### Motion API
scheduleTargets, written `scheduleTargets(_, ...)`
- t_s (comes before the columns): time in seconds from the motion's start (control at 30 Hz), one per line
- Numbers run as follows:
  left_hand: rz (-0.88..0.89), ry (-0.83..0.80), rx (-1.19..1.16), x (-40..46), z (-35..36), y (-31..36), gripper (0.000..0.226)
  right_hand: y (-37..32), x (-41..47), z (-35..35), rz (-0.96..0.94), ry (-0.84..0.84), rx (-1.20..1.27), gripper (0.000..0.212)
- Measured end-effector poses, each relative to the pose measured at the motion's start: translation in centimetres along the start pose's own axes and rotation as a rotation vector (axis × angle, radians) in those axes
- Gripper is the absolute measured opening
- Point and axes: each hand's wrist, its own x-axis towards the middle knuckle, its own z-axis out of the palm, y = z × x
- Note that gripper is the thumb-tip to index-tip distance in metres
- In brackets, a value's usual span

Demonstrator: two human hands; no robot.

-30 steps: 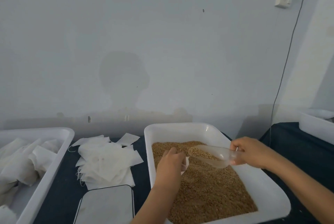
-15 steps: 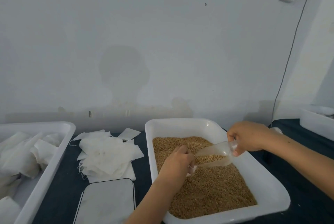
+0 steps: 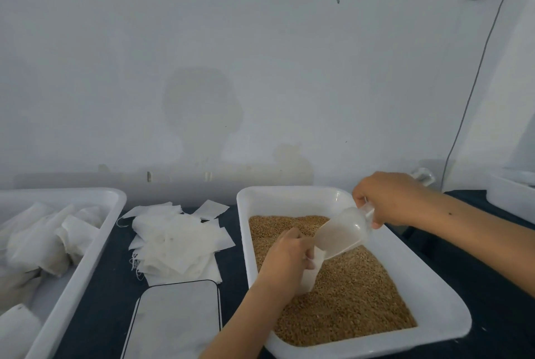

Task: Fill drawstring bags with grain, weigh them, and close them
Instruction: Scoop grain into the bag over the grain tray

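A white tub (image 3: 434, 303) holds brown grain (image 3: 356, 298). Over the grain my left hand (image 3: 285, 261) grips a small white drawstring bag (image 3: 311, 274) by its mouth; most of the bag hangs below my fingers. My right hand (image 3: 389, 199) holds a clear plastic scoop (image 3: 343, 232) by its handle. The scoop is tilted steeply down to the left, with its lip at the bag's opening. Whether grain is left inside the scoop is unclear.
A heap of flat empty white bags (image 3: 176, 240) lies left of the tub on the dark table. A white-topped scale (image 3: 176, 321) sits in front of them. Filled bags (image 3: 40, 243) lie in a second white tub (image 3: 95, 245) at the far left. Another tub (image 3: 512, 199) stands at the right edge.
My right hand rose and tipped the scoop from level to steeply downward into the bag. My left hand with the bag shifted slightly toward me and right.
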Motion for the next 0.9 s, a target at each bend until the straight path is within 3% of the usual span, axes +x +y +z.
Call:
scheduleTargets(0.17, -0.221, 0.002, -0.308, 0.3, -0.6, -0.2, 0.025, 0.9, -0.4, 0.7, -0.062, 0.176, -0.036, 0.02)
scheduleTargets(0.27, -0.29, 0.003, -0.399, 0.4, -0.8, -0.3, 0.03, 2.0, -0.7, 1.3, 0.049, 0.096, 0.058, 0.022)
scheduleTargets(0.47, -0.406, 0.15, -0.598, 0.4, -1.5, -0.4, 0.02, 1.8, -1.0, 5.3, 0.158, -0.153, 0.14, 0.019)
scheduleTargets(0.53, -0.438, 0.207, -0.617, 0.4, -1.7, -0.3, 0.02, 0.9, -1.0, 6.8, 0.143, -0.197, 0.158, 0.026)
scheduleTargets(0.63, -0.474, 0.256, -0.623, 0.4, -1.9, -0.2, 0.019, -0.7, -0.6, 8.9, 0.099, -0.194, 0.202, 0.008)
scheduleTargets(0.7, -0.486, 0.281, -0.625, 0.5, -1.9, -0.2, 0.017, -2.1, -0.2, 10.0, 0.087, -0.181, 0.24, 0.024)
scheduleTargets(0.8, -0.497, 0.326, -0.635, 0.4, -2.0, -0.2, 0.02, -4.0, 0.4, 10.9, 0.055, -0.14, 0.309, 0.011)
scheduleTargets(0.9, -0.491, 0.344, -0.617, 0.4, -2.0, -0.2, 0.021, -5.4, 0.9, 11.8, 0.049, -0.098, 0.416, 0.014)
